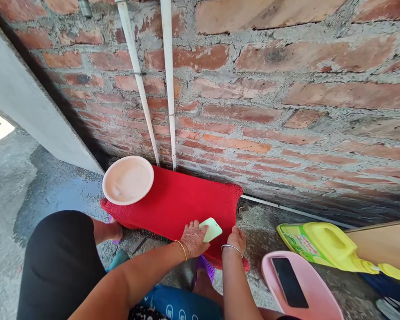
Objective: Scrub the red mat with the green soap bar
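A red cloth (186, 195) with a rough, towel-like edge is spread over a low, long support by the wall. My left hand (194, 240), wearing a gold bracelet, presses a pale green scrubbing brush (212, 230) flat against the cloth near its front right. Only the brush's smooth back, with a small hole at one end, shows; its underside is hidden. My right hand (236, 240), with a silver bangle, has its fingers curled over the cloth's right edge. A light pink basin (128, 180) with water in it stands on the cloth's left end.
A brick wall (236, 106) with two white pipes (168, 80) rises directly behind. On the right are a yellow detergent bottle (330, 244) and a pink stool (315, 275) with a dark phone (290, 282) on it. The floor (66, 191) looks wet at left, beside a leaning grey slab (36, 84).
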The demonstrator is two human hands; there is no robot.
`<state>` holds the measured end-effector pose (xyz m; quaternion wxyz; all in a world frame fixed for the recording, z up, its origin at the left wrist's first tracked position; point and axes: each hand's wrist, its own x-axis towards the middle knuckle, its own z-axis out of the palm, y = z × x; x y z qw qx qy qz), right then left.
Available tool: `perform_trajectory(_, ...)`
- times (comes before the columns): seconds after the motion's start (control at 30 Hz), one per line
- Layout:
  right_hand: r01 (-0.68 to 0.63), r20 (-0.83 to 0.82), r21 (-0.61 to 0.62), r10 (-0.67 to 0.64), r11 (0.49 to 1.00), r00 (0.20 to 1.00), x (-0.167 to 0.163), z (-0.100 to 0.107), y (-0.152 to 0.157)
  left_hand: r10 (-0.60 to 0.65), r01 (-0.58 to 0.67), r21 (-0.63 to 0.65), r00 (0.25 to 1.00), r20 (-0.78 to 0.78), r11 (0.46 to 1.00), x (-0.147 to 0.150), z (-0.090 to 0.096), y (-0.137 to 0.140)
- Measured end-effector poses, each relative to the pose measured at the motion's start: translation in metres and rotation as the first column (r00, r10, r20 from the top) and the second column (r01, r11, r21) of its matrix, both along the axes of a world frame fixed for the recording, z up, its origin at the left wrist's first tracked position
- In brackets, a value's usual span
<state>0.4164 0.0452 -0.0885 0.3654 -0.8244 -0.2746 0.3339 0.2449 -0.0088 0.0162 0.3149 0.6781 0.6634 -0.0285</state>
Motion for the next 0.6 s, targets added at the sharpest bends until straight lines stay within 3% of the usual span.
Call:
perform_trajectory(0.1, 0.07, 0.023, -0.066, -0.069, 0.995, 0.997, -0.004, 0.005, 0.0, 0.214, -0.21, 0.068, 0.976, -0.052, 0.975, -0.036, 0.007, 0.01)
perform_trajectory(0.23, 0.106, 0.036, -0.101, -0.103, 0.989, 0.994, -0.009, 0.01, 0.001, 0.59, -0.56, 0.193, 0.786, -0.187, 0.806, -0.112, 0.023, 0.036)
perform_trajectory(0.3, 0.116, 0.046, -0.104, -0.112, 0.988, 0.993, -0.011, 0.011, 0.001, 0.675, -0.634, 0.234, 0.707, -0.211, 0.737, -0.136, 0.027, 0.047)
perform_trajectory(0.37, 0.117, 0.052, -0.1, -0.112, 0.988, 0.992, -0.012, 0.01, 0.001, 0.712, -0.668, 0.249, 0.668, -0.216, 0.701, -0.139, 0.027, 0.052)
perform_trajectory(0.43, 0.111, 0.054, -0.096, -0.106, 0.989, 0.993, -0.012, 0.009, 0.0, 0.697, -0.658, 0.229, 0.686, -0.209, 0.717, -0.121, 0.024, 0.053)
perform_trajectory(0.47, 0.105, 0.055, -0.095, -0.1, 0.99, 0.993, -0.011, 0.008, 0.0, 0.662, -0.629, 0.206, 0.723, -0.2, 0.75, -0.105, 0.021, 0.05)
perform_trajectory(0.53, 0.09, 0.056, -0.095, -0.085, 0.991, 0.995, -0.01, 0.006, 0.0, 0.522, -0.504, 0.14, 0.836, -0.167, 0.852, -0.066, 0.015, 0.041)
perform_trajectory(0.6, 0.07, 0.057, -0.097, -0.065, 0.993, 0.996, -0.008, 0.006, -0.001, 0.301, -0.295, 0.063, 0.947, -0.116, 0.953, -0.026, 0.01, 0.027)
